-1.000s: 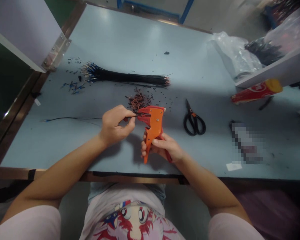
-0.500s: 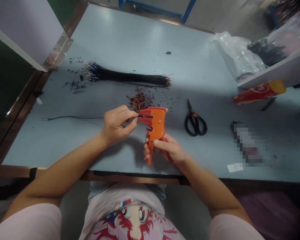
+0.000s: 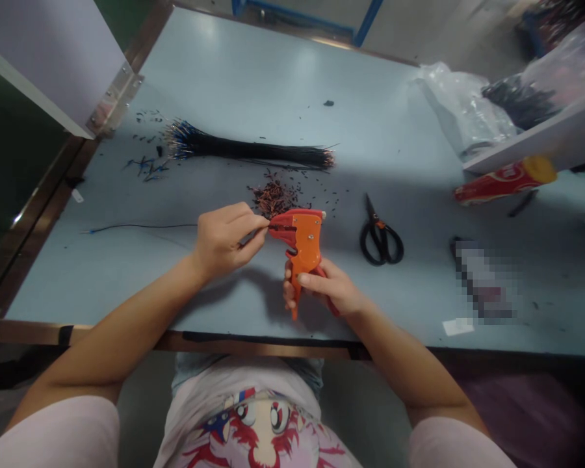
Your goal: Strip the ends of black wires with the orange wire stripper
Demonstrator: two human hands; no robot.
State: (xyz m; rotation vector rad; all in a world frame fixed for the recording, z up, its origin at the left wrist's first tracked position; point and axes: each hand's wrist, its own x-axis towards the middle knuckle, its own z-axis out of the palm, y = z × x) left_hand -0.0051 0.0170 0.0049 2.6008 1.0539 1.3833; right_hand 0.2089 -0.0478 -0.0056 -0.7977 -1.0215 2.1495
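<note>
Centre of the frame: the right hand is clenched around the handles of an orange wire stripper, held upright above the pale blue surface with its head pointing left. The left hand pinches the end of a thin black wire between thumb and forefinger and holds that end at the mouth of the stripper; the rest of the wire trails away to the left across the surface. The step in hand appears to be feeding a wire end into the tool for stripping. The next move would call for keeping the wire steady and straight in the mouth while the right hand squeezes the handles. Just above the tool lies a small pile of reddish-brown scraps, and farther up a bundle of black wires lies sideways. Black-handled scissors rest to the right of the tool, well apart from both hands. A red and yellow tube lies at the right edge.
</note>
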